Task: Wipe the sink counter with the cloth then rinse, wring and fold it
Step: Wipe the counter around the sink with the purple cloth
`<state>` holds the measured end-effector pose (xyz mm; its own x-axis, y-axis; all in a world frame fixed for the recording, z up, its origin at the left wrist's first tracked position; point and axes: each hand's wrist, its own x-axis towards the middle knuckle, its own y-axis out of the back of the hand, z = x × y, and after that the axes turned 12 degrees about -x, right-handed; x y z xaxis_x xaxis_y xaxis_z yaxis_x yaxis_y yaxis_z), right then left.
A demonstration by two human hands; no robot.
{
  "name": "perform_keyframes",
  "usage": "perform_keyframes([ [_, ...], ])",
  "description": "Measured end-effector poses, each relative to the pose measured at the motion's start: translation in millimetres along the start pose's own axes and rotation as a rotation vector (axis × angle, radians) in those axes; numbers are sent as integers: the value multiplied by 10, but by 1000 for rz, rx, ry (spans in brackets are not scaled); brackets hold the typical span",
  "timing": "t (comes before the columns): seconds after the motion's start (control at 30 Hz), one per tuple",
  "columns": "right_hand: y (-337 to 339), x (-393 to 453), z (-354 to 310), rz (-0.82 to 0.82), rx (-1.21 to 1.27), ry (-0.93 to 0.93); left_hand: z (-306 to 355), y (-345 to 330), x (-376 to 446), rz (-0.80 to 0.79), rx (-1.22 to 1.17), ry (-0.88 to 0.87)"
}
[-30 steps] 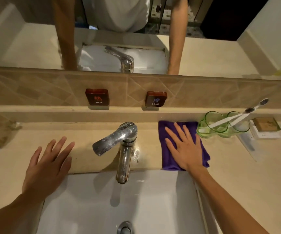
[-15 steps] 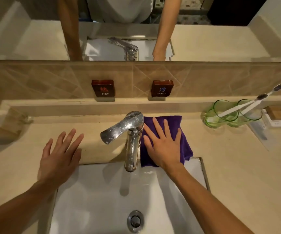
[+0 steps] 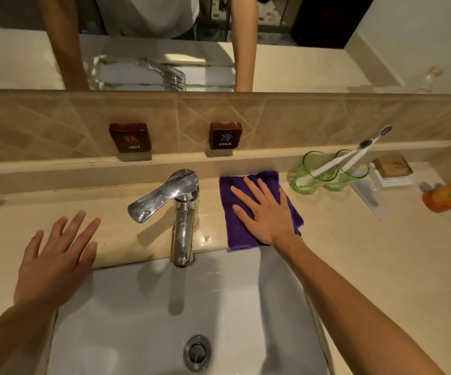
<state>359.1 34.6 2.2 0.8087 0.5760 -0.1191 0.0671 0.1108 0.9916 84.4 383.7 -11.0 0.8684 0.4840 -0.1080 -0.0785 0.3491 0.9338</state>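
Purple cloth (image 3: 257,212) lay folded on the beige surface (image 3: 354,253), right of the chrome faucet (image 3: 182,212). Right hand (image 3: 269,212) pressed it flat, fingers straight and spread. Left hand (image 3: 56,258) rested open-fingered beside the white sink (image 3: 164,307), its grip holding nothing.

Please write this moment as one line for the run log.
step: wiping counter | right hand: flat on purple cloth, right of faucet | left hand: open at sink edge | rinse: not yet done
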Motion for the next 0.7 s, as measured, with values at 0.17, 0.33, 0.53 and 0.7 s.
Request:
perform_keyframes([
  [0.17, -31, -344, 220, -33, -9, -54, -13, 4, 16, -51, -84, 28],
  [0.33, -34, -794, 601, -86, -22, -113, 10, 11, 9, 8, -219, 7],
  [0.53, -34, -1413, 1083, -174, 1, -129, -125, 3, 65, -102, -191, 21],
  [0.7, 22, -2076, 1514, -275, -52, -33, -288, -123, 119, -82, 54, -59],
])
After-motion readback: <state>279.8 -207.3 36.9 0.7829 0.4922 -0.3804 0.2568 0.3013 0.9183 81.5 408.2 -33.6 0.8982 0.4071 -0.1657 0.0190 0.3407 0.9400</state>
